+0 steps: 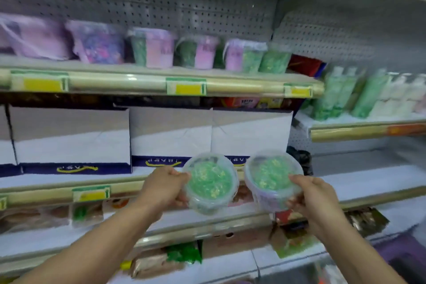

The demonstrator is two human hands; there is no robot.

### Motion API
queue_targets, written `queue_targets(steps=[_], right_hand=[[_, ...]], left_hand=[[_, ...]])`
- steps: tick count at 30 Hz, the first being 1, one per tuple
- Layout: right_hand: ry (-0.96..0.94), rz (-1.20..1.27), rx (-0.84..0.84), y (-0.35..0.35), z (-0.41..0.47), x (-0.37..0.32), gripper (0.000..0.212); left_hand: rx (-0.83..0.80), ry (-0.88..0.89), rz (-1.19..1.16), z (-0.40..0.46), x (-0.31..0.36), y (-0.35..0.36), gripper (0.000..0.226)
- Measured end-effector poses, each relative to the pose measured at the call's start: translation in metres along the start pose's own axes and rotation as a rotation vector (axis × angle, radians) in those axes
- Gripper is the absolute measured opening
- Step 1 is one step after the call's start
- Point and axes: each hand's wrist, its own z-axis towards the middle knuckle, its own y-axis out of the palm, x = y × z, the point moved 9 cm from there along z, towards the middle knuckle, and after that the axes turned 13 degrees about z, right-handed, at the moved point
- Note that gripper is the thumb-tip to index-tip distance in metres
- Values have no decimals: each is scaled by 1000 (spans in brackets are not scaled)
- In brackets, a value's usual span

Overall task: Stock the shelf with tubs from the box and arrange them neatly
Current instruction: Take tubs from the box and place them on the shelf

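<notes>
— Tubs: two clear ones with green filling, held up in front of the lower shelf (57, 191). Left tub (211, 183) gripped at its side by the left hand (164, 188), fingers curled round it; right tub (273, 180) gripped likewise by the right hand (315, 198).

— Room up top?

— Upper shelf (138, 83) lined with pink and green tubs (159, 48) up to near its right end; a red packet (304, 64) at that corner.

— Hard to make out?

— Blurred throughout. Labels unreadable. White boxes (71, 136) behind the hands, leftmost cut off at the frame edge. Bottles (345, 92) far right, smeared.
</notes>
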Motion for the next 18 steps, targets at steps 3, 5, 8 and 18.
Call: queue_targets(steps=[3, 5, 8, 18], right_hand=[[-53, 52, -14, 13, -6, -49, 16], [-80, 88, -13, 19, -7, -76, 18], [-119, 159, -6, 26, -6, -113, 22], [-150, 286, -100, 53, 34, -194, 17]], left_hand=[[-3, 72, 4, -8, 49, -24, 21], [-4, 109, 6, -9, 76, -37, 20], [0, 167, 47, -12, 115, -50, 20], [79, 264, 78, -10, 221, -67, 20]])
